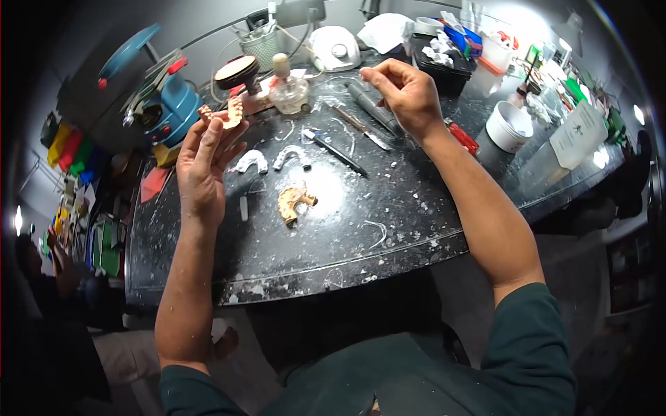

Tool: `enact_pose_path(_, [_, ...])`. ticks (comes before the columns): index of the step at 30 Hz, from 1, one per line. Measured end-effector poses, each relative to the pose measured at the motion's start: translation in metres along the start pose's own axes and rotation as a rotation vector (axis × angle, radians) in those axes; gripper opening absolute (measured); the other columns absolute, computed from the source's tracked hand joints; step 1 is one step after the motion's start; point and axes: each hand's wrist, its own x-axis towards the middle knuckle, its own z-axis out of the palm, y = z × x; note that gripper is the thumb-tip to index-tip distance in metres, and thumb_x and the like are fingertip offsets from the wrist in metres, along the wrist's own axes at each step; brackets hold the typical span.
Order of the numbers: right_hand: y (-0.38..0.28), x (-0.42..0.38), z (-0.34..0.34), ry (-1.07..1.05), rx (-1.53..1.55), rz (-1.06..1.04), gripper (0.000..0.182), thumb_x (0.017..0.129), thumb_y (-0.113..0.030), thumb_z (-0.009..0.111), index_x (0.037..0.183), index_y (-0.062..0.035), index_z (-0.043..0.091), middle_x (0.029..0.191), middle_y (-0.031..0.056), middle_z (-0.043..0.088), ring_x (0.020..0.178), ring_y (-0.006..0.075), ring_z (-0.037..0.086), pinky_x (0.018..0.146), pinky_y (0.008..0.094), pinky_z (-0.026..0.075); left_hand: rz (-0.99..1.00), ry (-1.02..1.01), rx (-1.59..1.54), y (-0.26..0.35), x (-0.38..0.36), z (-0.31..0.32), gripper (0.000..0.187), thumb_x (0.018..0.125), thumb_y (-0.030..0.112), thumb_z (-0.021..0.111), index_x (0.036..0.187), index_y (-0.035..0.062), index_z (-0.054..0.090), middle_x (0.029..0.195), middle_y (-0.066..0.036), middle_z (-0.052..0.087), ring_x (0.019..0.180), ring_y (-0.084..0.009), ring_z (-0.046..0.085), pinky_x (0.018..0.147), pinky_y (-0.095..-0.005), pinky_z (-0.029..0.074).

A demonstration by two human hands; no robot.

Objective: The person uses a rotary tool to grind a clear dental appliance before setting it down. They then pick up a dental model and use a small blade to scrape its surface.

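Observation:
Up at the left of the bench, my left hand (201, 163) grips a dental model (232, 116), a tan arch with teeth, between thumb and fingers. My right hand (409, 100) is raised over the back of the bench with its fingers curled and thumb and forefinger pinched; whether something small is between them I cannot make out. A second tan dental cast (291, 204) lies on the black bench in front of me. Behind it are two whitish arch-shaped pieces (251, 161). A slim black-handled tool (336, 152) lies to their right.
A knife-like tool (361, 128) and a grey rod (372, 109) lie below my right hand. A glass burner bottle (288, 93) and a blue machine (177, 104) stand at the back left. A white tub (508, 128) is at right. Another person sits at far left.

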Motion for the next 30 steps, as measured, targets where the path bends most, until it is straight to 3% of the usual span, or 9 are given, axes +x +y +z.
enact_pose_path(8, [0.011, 0.002, -0.004, -0.214, -0.157, 0.068, 0.030, 0.088, -0.032, 0.071, 0.074, -0.0054, 0.067, 0.057, -0.0028, 0.057, 0.052, 0.0041, 0.052, 0.051, 0.0224, 0.040, -0.038, -0.094, 0.024, -0.005, 0.016, 0.006, 0.024, 0.098, 0.022, 0.057, 0.111, 0.0037, 0.062, 0.112, -0.011, 0.066, 0.104, -0.0197, 0.065, 0.090, -0.0364, 0.053])
enact_pose_path(10, [0.013, -0.005, 0.010, -0.156, -0.031, -0.107, 0.031, 0.088, -0.030, 0.071, 0.072, -0.0033, 0.066, 0.055, -0.0026, 0.056, 0.051, 0.0047, 0.049, 0.051, 0.0223, 0.040, -0.003, -0.091, -0.053, -0.013, 0.006, 0.006, 0.020, 0.094, 0.013, 0.061, 0.109, -0.0001, 0.060, 0.114, -0.012, 0.065, 0.106, -0.0209, 0.064, 0.097, -0.0407, 0.052])
enact_pose_path(14, [-0.004, -0.009, 0.007, -0.478, -0.220, 0.167, 0.024, 0.089, -0.025, 0.070, 0.081, -0.0017, 0.069, 0.059, -0.0018, 0.054, 0.057, 0.0039, 0.045, 0.053, 0.0226, 0.037, -0.078, -0.112, -0.134, -0.002, -0.014, 0.017, 0.017, 0.090, 0.004, 0.063, 0.106, -0.0013, 0.059, 0.118, -0.019, 0.062, 0.111, -0.0257, 0.062, 0.101, -0.0426, 0.048])
enact_pose_path(16, [0.002, -0.012, 0.014, -0.345, -0.092, 0.005, 0.020, 0.090, -0.021, 0.069, 0.085, -0.0020, 0.069, 0.062, -0.0060, 0.053, 0.058, 0.0023, 0.041, 0.052, 0.0230, 0.034, -0.066, -0.115, -0.160, 0.001, -0.017, 0.025, 0.020, 0.086, 0.001, 0.066, 0.104, -0.0014, 0.059, 0.124, -0.023, 0.059, 0.114, -0.0298, 0.060, 0.102, -0.0421, 0.046])
enact_pose_path(18, [-0.006, -0.012, 0.012, -0.361, -0.118, 0.091, 0.018, 0.090, -0.019, 0.069, 0.085, -0.0018, 0.069, 0.063, -0.0067, 0.054, 0.059, 0.0010, 0.043, 0.053, 0.0210, 0.034, 0.029, -0.199, -0.121, 0.000, -0.019, 0.026, 0.024, 0.080, 0.001, 0.072, 0.100, -0.0010, 0.059, 0.129, -0.025, 0.055, 0.117, -0.0326, 0.058, 0.101, -0.0407, 0.046])
enact_pose_path(20, [-0.007, -0.010, 0.005, -0.444, -0.126, 0.110, 0.018, 0.090, -0.020, 0.070, 0.090, -0.0023, 0.068, 0.071, -0.0058, 0.059, 0.058, -0.0012, 0.044, 0.050, 0.0166, 0.031, -0.018, -0.190, -0.122, 0.003, -0.021, 0.026, 0.045, 0.076, 0.000, 0.076, 0.115, -0.0020, 0.056, 0.131, -0.024, 0.053, 0.118, -0.0330, 0.057, 0.101, -0.0395, 0.046])
enact_pose_path(23, [-0.002, -0.008, 0.009, -0.374, -0.139, 0.050, 0.022, 0.088, -0.026, 0.071, 0.087, -0.0040, 0.069, 0.064, -0.0033, 0.058, 0.055, 0.0027, 0.046, 0.051, 0.0214, 0.036, 0.127, -0.221, 0.349, 0.008, -0.022, 0.030, 0.086, 0.078, 0.027, 0.078, 0.143, -0.0072, 0.032, 0.133, -0.023, 0.051, 0.123, -0.0297, 0.054, 0.106, -0.0376, 0.041])
enact_pose_path(26, [0.008, -0.008, 0.009, -0.349, -0.203, 0.006, 0.026, 0.081, -0.034, 0.074, 0.089, -0.0091, 0.072, 0.060, 0.0043, 0.059, 0.054, 0.0114, 0.054, 0.054, 0.0286, 0.043, 0.123, -0.222, 0.199, 0.004, -0.022, 0.033, 0.081, 0.078, 0.019, 0.078, 0.141, -0.0088, 0.036, 0.132, -0.020, 0.052, 0.120, -0.0289, 0.055, 0.105, -0.0383, 0.042])
enact_pose_path(30, [-0.002, -0.010, 0.009, -0.326, -0.212, -0.047, 0.021, 0.080, -0.029, 0.074, 0.090, -0.0101, 0.073, 0.065, 0.0074, 0.063, 0.057, 0.0155, 0.059, 0.058, 0.0295, 0.047, 0.121, -0.278, 0.259, -0.001, -0.024, 0.028, 0.082, 0.082, 0.033, 0.075, 0.140, -0.0102, 0.036, 0.135, -0.023, 0.049, 0.123, -0.0304, 0.052, 0.108, -0.0424, 0.039])
